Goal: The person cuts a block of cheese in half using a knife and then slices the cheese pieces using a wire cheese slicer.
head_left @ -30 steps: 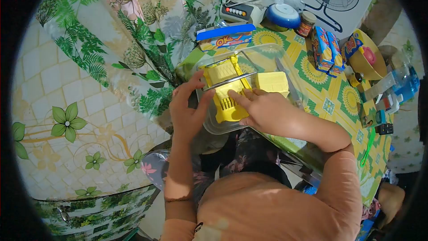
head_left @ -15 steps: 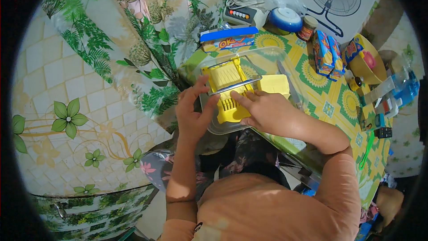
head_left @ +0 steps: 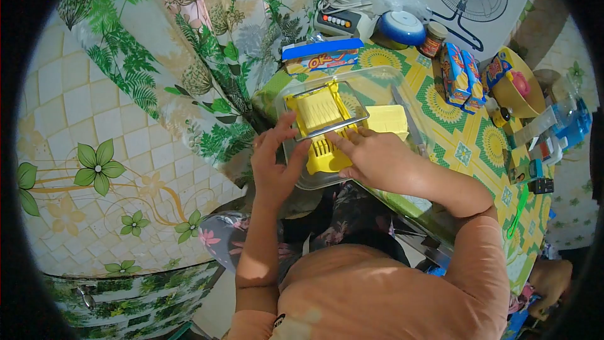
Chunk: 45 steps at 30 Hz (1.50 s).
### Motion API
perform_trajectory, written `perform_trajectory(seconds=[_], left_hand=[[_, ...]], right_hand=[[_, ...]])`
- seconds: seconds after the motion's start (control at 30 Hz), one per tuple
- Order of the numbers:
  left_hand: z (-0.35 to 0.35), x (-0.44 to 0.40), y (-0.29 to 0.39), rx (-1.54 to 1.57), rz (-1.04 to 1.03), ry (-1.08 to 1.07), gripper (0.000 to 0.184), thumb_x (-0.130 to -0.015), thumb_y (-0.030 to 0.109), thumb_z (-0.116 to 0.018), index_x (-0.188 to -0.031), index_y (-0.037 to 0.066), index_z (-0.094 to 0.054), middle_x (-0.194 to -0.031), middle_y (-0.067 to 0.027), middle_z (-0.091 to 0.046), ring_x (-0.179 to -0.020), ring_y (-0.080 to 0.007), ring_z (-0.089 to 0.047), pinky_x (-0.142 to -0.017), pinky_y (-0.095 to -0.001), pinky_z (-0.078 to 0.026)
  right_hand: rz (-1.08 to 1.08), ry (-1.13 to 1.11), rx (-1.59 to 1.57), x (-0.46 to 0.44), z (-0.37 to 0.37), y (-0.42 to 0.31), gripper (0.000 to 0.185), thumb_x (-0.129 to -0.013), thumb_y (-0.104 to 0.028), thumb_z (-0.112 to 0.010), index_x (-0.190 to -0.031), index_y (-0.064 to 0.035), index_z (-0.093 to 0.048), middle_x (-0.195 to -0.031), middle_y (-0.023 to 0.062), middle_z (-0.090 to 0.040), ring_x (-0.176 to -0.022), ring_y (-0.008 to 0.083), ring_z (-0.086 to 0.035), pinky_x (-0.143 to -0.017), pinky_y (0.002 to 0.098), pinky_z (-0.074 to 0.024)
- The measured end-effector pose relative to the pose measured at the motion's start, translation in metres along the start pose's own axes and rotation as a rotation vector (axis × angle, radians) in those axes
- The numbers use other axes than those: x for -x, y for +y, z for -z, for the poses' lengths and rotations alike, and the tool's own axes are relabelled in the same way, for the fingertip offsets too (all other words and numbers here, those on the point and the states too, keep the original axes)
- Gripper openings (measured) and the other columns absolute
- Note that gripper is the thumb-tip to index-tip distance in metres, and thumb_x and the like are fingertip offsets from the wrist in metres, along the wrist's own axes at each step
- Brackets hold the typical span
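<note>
A yellow slicer [head_left: 328, 162] with slots lies in a clear plastic tray [head_left: 393, 74]. Its metal wire frame [head_left: 352, 118] rests across a pale yellow block [head_left: 319, 110], which looks like cheese or butter and shows thin parallel lines. My left hand [head_left: 277, 154] is at the slicer's left side, fingers apart, fingertips close to the frame's corner. My right hand [head_left: 377, 157] lies over the slicer's lower right, index finger stretched to the frame's front bar, holding nothing visible. Behind that hand sits a second pale yellow block [head_left: 387, 119], beside a knife [head_left: 409, 119].
An opened blue-topped box [head_left: 324, 56] stands behind the tray. A blender base [head_left: 345, 22], a blue bowl [head_left: 401, 28] and a jar [head_left: 434, 39] line the back. Blue boxes [head_left: 462, 79], a yellow bowl [head_left: 519, 88] and a green utensil [head_left: 518, 213] are to the right.
The frame's front bar sits slightly lower toward me, at its left end most. My left hand has shifted a little right; my right hand stays nearly in place.
</note>
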<state>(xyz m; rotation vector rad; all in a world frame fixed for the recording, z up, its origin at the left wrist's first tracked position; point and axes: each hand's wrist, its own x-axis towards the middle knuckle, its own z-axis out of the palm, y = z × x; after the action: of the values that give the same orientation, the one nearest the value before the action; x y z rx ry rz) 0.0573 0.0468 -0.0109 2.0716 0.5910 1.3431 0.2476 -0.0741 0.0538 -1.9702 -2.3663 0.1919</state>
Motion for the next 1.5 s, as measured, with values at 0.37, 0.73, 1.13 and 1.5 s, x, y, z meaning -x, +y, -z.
perform_trajectory(seconds=[0.37, 0.73, 1.13, 1.5], left_hand=[[-0.001, 0.012, -0.005, 0.011, 0.002, -0.017, 0.028, -0.084, 0.015, -0.076, -0.107, 0.008, -0.063, -0.132, -0.0141, -0.064, -0.130, -0.0253, -0.056, -0.106, -0.0419, -0.035], [0.001, 0.016, 0.001, -0.077, -0.043, -0.052, 0.027, -0.085, 0.007, -0.075, -0.106, 0.006, -0.059, -0.130, -0.0189, -0.064, -0.125, -0.0281, -0.059, -0.109, -0.0447, -0.037], [-0.002, 0.024, -0.003, -0.115, -0.052, -0.028, 0.030, -0.084, 0.009, -0.076, -0.108, 0.007, -0.058, -0.128, -0.0165, -0.066, -0.120, -0.0254, -0.062, -0.109, -0.0457, -0.034], [-0.003, 0.028, -0.003, -0.152, -0.066, -0.016, 0.029, -0.084, 0.012, -0.077, -0.107, 0.007, -0.060, -0.128, -0.0156, -0.066, -0.116, -0.0254, -0.063, -0.107, -0.0461, -0.036]], right_hand=[[-0.013, -0.034, 0.020, -0.001, 0.004, -0.004, 0.073, -0.087, -0.035, -0.069, -0.144, 0.0003, -0.040, -0.119, 0.0244, -0.062, -0.108, 0.0403, -0.064, -0.081, 0.0455, -0.0572], [0.019, 0.008, 0.020, 0.001, 0.001, -0.003, 0.070, -0.086, -0.037, -0.070, -0.139, 0.0034, -0.047, -0.116, 0.0244, -0.063, -0.104, 0.0395, -0.065, -0.079, 0.0449, -0.0572], [0.043, 0.069, 0.026, 0.002, -0.003, -0.003, 0.061, -0.083, -0.031, -0.073, -0.129, 0.0035, -0.054, -0.098, 0.0209, -0.068, -0.094, 0.0371, -0.068, -0.072, 0.0439, -0.0581], [0.070, 0.122, 0.031, 0.002, -0.010, -0.001, 0.074, -0.083, -0.031, -0.073, -0.140, 0.0070, -0.044, -0.095, 0.0218, -0.068, -0.088, 0.0360, -0.069, -0.070, 0.0436, -0.0573]])
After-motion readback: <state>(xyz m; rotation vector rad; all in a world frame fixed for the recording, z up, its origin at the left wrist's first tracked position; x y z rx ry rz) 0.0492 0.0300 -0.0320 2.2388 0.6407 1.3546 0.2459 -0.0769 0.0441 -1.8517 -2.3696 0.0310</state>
